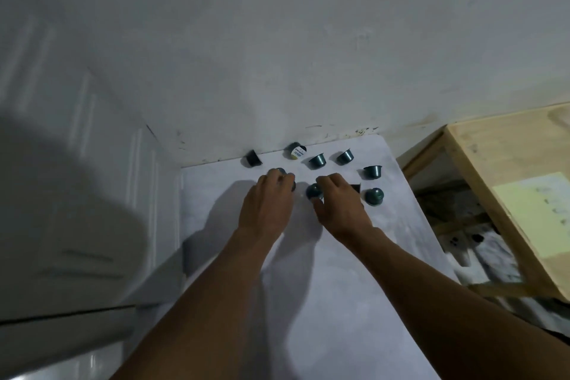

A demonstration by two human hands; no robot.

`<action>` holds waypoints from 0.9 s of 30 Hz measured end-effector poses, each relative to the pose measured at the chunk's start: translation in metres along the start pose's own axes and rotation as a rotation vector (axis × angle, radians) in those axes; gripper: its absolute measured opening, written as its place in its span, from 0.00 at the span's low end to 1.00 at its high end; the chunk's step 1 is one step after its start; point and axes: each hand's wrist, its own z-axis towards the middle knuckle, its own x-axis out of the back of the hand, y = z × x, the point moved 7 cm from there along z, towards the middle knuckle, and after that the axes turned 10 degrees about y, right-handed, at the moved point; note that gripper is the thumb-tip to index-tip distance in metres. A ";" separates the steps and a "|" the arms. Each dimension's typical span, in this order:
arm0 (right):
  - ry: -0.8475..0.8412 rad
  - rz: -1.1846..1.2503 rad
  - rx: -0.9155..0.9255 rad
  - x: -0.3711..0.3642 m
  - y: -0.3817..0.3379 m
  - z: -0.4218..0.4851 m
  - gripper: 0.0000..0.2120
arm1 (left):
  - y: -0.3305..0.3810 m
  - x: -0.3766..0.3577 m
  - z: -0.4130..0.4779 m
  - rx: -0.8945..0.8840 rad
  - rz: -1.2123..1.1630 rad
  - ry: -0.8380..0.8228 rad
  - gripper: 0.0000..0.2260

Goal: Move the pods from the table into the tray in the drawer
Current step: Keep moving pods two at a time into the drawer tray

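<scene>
1. The left hand (267, 205), centre frame, curls its fingers (279, 177) over a dark pod (292, 186) on the white worktop (339, 287); I cannot tell whether they grip it.
2. The right hand (340, 205) pinches a green pod (314, 191) between thumb and forefinger.
3. Loose pods (317, 161) lie just above, near the wall (277, 40).
4. A wooden frame (481, 182) stands at right.

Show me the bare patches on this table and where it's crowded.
Bare: the table's near half, between the two forearms and right of them to the edge; also the strip from the left hand to the left edge. Crowded: the far end by the wall, where the pods cluster around the right hand.
</scene>
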 end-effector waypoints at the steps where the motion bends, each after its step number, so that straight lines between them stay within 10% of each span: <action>1: -0.021 -0.002 -0.009 -0.005 0.002 0.005 0.12 | -0.001 -0.006 0.004 0.025 -0.017 -0.007 0.18; 27: 0.051 0.026 0.074 0.008 -0.015 0.006 0.09 | -0.016 -0.012 -0.006 0.041 -0.070 -0.034 0.19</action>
